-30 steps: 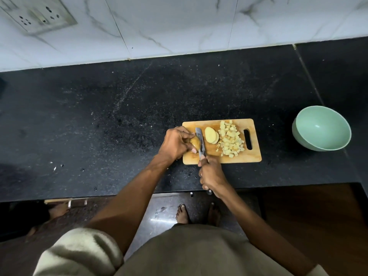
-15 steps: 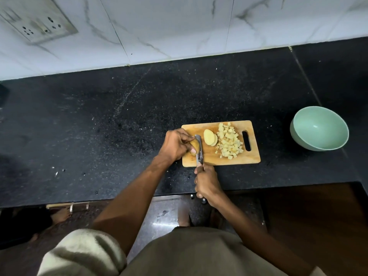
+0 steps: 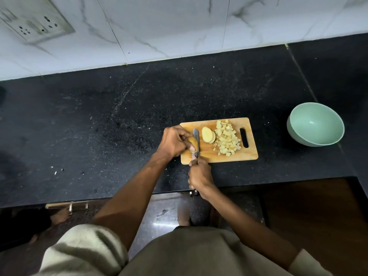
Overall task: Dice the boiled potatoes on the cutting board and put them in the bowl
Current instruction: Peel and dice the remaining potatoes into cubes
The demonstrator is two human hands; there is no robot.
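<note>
A wooden cutting board (image 3: 229, 156) lies on the black counter. My left hand (image 3: 174, 142) grips a piece of boiled potato (image 3: 193, 143) at the board's left end. My right hand (image 3: 199, 174) holds a knife (image 3: 196, 141) by its handle, the blade standing against the right face of that potato. Two cut slices (image 3: 208, 134) lean together just right of the blade. A pile of diced potato (image 3: 227, 138) covers the board's right half, near the handle slot. The pale green bowl (image 3: 316, 124) stands empty to the right of the board.
A white marbled wall with a socket plate (image 3: 33, 20) runs behind the black counter (image 3: 99, 126). The counter's front edge is just below my right hand. Bare feet show on the floor below, one (image 3: 59, 215) far left.
The knife blade has shifted back along the potato and sits at its right side; both hands stay where they were. The camera has tilted slightly.
</note>
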